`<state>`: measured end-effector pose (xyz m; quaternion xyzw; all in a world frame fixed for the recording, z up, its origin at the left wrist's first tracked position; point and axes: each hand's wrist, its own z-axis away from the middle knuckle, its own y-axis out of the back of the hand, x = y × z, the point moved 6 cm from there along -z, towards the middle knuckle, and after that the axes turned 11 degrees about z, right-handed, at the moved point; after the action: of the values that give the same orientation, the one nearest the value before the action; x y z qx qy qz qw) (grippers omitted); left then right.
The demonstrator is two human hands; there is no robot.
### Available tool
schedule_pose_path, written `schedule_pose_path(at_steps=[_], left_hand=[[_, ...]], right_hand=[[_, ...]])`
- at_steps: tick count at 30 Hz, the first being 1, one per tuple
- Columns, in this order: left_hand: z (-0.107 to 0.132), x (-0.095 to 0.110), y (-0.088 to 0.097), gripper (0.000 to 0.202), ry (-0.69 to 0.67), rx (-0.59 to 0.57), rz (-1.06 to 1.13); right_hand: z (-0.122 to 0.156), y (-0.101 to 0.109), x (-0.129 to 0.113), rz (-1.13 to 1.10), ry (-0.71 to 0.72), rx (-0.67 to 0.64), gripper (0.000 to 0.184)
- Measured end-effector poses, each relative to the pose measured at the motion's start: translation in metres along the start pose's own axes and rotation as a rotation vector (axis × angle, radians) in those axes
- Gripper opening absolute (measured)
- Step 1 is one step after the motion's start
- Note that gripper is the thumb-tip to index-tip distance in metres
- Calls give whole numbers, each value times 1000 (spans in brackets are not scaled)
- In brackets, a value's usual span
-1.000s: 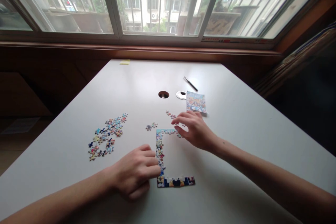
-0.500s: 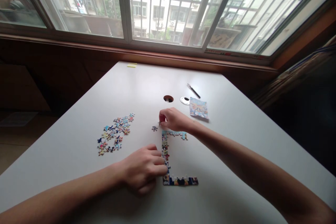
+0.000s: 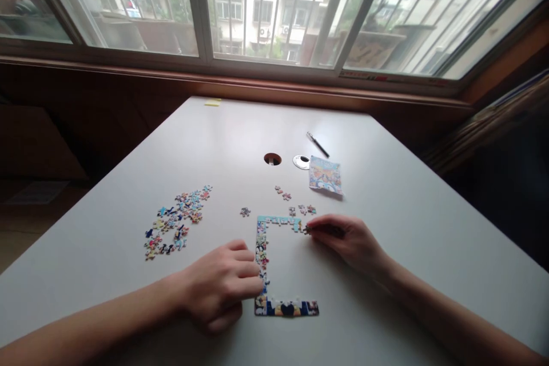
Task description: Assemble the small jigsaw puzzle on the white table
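A partly joined jigsaw puzzle forms a three-sided frame on the white table, its right side open. My left hand lies with curled, closed fingers against the left strip of the frame; the underside of the fingers is hidden. Beyond the right end of the top strip, my right hand pinches a small puzzle piece between thumb and fingertips. That piece is close to the strip's end; whether they touch I cannot tell. Several loose pieces lie just above the frame, among them a pinkish piece and a greyish piece.
A spread of loose puzzle pieces lies on the left of the table. Farther back are a picture sheet, a pen, a round cable hole and a metal ring cover. A yellow slip is near the window.
My right hand has moved right and nearer, from above the frame's top left corner to its top right end. Loose pieces it covered now show. My left hand stays on the left strip.
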<state>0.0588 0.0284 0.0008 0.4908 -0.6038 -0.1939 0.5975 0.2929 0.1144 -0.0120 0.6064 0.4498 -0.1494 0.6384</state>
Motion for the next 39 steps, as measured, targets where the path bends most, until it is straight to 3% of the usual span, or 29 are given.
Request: schedule_pose_path(at_steps=[9,20,34,37,39], left_hand=[[-6,7,10,32,-6,-4,58],[-7,9,11,20,-16,37,93],[-6,10,13,15,-19,42,92],[-5,11,15,11,8,95,45],[-4,7,19,13,106,183,-32]], right_hand=[[6,-2,-27,229,290,28,18],[8,-13,-33,304,408,-15,16],[5,-11,-46,580,562,-10,12],[5,-11,-48,558,555,-18,12],[5,-11,-49,531,548,-16,11]])
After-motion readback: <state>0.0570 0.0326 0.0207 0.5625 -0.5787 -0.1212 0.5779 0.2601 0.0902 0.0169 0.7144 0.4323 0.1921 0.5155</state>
